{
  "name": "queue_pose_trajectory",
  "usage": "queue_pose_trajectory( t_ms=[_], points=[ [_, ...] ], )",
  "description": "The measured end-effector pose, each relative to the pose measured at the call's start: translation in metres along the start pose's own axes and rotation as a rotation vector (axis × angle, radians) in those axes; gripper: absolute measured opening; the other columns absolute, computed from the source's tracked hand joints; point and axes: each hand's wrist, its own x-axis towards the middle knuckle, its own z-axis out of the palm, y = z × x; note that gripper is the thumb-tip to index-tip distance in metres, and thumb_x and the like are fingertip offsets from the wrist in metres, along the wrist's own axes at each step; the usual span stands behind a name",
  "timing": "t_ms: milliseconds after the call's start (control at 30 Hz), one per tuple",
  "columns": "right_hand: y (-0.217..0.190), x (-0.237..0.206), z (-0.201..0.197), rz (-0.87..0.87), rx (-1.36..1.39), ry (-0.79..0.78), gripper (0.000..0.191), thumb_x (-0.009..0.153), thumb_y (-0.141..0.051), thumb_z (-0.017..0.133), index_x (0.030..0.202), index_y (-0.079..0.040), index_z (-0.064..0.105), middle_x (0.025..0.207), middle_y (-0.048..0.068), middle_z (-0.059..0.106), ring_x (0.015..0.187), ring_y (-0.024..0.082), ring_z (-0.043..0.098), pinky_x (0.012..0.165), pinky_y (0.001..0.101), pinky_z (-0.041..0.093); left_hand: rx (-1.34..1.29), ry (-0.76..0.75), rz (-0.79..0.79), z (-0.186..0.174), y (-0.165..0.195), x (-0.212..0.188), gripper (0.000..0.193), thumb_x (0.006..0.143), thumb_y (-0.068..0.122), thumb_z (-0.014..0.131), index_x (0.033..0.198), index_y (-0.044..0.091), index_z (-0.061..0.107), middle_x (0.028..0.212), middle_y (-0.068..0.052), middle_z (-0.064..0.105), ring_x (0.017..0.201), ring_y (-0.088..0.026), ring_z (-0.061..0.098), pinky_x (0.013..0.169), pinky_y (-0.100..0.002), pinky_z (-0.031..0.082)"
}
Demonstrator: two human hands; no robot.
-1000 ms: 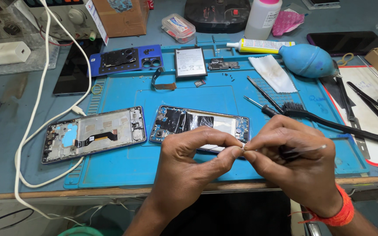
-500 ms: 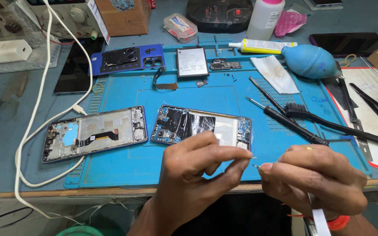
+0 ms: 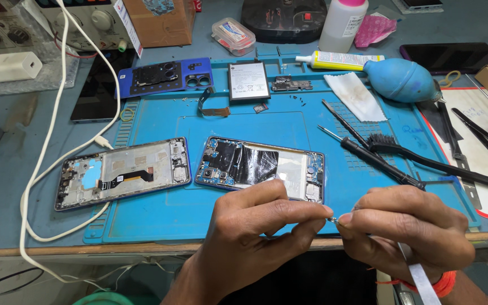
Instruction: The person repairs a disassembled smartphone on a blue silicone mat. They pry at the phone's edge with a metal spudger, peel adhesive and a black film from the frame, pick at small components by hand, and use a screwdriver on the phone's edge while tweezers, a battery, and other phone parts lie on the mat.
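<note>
Your surface [image 3: 7,186] is a grey-blue bench with a blue work mat [image 3: 289,118] spread across its middle, and it is crowded. Along the back stand a bench power supply [image 3: 80,17], a cardboard box [image 3: 159,20], a small clear plastic case [image 3: 232,35], a white bottle [image 3: 343,24] and a black device [image 3: 283,20]. A white cable [image 3: 46,147] loops down the left side past a white charger block [image 3: 11,66]. On the mat lie a blue phone back cover [image 3: 165,76], a flat battery [image 3: 248,81], a glue tube [image 3: 340,58], a blue air blower [image 3: 400,80], a white cloth [image 3: 354,96], a black brush [image 3: 425,161] and a black-handled screwdriver [image 3: 374,158]. Nearer you, an opened phone frame [image 3: 122,172] lies to the left and a second opened phone [image 3: 261,168], with a dark foil patch inside, lies just beside it. Your left hand [image 3: 255,237] and right hand [image 3: 408,234] meet at the front edge, just in front of the second phone and above the mat's near rim. Each grip is closed: the fingertips of both hands pinch a tiny metal part [image 3: 332,219] between them, too small to identify. A white strip [image 3: 416,277] hangs down from under your right hand, and an orange band [image 3: 441,282] circles that wrist.
</note>
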Motion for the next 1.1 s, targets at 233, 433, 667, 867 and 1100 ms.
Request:
queue_pose_trajectory(
  t_ms=[233,433,667,867,1100],
  points=[
    [-0.0005,0.0015,-0.0019,0.039,0.02,-0.042,0.018,0.076,-0.006,0.085,0.086,-0.009,0.07,0.077,0.004,0.068,0.064,0.011,0.067,0.054,0.0255,0.052,-0.033,0.017,0.0,0.0003,0.0009,-0.0004,0.025,0.093,0.003,0.084,0.114,0.014,0.075,0.08,-0.001,0.058,0.064,-0.01,0.06,0.054,-0.025,0.045],
    [-0.0031,0.0035,-0.0015,0.068,0.062,-0.047,0.017,0.078,-0.006,0.084,0.087,-0.008,0.07,0.078,0.005,0.068,0.066,0.012,0.069,0.056,0.0249,0.054,-0.031,0.023,0.0,0.0028,0.0004,0.0,0.026,0.091,0.002,0.084,0.113,0.013,0.076,0.078,-0.001,0.057,0.067,-0.011,0.059,0.053,-0.025,0.045],
    [-0.0029,0.0048,-0.0014,0.063,0.046,-0.06,0.018,0.077,-0.007,0.084,0.086,-0.007,0.069,0.078,0.006,0.068,0.065,0.012,0.069,0.055,0.0249,0.053,-0.001,0.031,0.031,0.003,-0.0011,-0.0001,0.028,0.09,0.001,0.084,0.113,0.013,0.075,0.076,-0.001,0.054,0.065,-0.012,0.056,0.053,-0.027,0.043],
    [-0.0029,0.0046,-0.0017,0.073,0.071,-0.065,0.018,0.078,-0.008,0.084,0.088,-0.007,0.069,0.079,0.007,0.069,0.066,0.012,0.069,0.054,0.0245,0.054,-0.013,0.026,0.032,0.0029,-0.0008,-0.0008,0.028,0.09,0.0,0.084,0.113,0.013,0.075,0.077,-0.001,0.054,0.066,-0.012,0.056,0.052,-0.026,0.043],
    [-0.0048,0.0032,-0.0008,0.116,0.099,-0.053,0.017,0.081,-0.012,0.084,0.09,-0.007,0.069,0.081,0.007,0.07,0.068,0.011,0.07,0.056,0.0237,0.054,-0.014,0.016,0.022,0.0029,-0.0005,-0.0006,0.028,0.089,0.0,0.084,0.113,0.013,0.075,0.076,-0.001,0.054,0.066,-0.012,0.056,0.052,-0.027,0.043]
  ],
)
